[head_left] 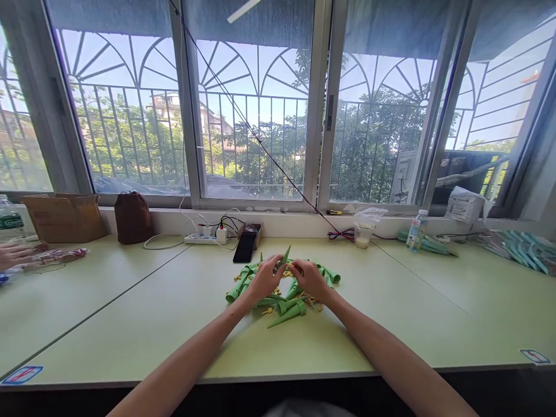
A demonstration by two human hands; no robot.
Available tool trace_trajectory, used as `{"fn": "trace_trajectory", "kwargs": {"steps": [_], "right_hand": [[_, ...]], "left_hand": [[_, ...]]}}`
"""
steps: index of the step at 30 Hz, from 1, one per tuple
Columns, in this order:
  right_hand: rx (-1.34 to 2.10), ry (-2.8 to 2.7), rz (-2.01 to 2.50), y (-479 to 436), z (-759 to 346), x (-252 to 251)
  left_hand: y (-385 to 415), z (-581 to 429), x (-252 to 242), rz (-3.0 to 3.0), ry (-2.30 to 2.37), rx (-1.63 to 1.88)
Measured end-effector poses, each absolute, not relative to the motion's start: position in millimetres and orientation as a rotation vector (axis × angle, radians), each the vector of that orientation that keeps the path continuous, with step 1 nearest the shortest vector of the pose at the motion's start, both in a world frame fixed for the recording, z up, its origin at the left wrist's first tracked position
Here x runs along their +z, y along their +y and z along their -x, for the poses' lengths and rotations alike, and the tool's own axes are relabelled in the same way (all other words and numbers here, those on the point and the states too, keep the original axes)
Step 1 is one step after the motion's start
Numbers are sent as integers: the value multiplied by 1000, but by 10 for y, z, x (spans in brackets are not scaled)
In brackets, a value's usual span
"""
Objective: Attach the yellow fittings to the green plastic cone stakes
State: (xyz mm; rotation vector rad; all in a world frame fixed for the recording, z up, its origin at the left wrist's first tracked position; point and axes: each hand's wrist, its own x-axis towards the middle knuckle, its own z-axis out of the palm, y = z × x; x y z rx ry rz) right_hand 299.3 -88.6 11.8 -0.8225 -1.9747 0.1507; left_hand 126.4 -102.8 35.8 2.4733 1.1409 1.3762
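My left hand (266, 278) is closed around a green plastic plant-watering spike (285, 255), its pointed end tilted up. Close against it, my right hand (310, 279) pinches what looks like a small yellow plastic piece (291, 266) at the spike's side; the fingers partly hide it. Several more green spikes (289, 315) lie in a loose ring on the table beneath and around both hands. Small yellow plastic pieces (267, 311) are scattered among them.
A black phone (244, 247) leans on a small box behind the pile, beside a power strip (200, 238). A plastic cup (363, 234) and a bottle (417, 230) stand back right. Left are a brown pouch (132, 218), a cardboard box (65, 217) and another person's hand (15, 255).
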Motion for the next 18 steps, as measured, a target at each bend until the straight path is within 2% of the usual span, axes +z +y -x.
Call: {"fn": "trace_trajectory", "kwargs": {"steps": [18], "right_hand": [[124, -1980, 814, -890, -2976, 91]], "left_hand": [[-1046, -1259, 350, -2590, 1061, 1268]]}}
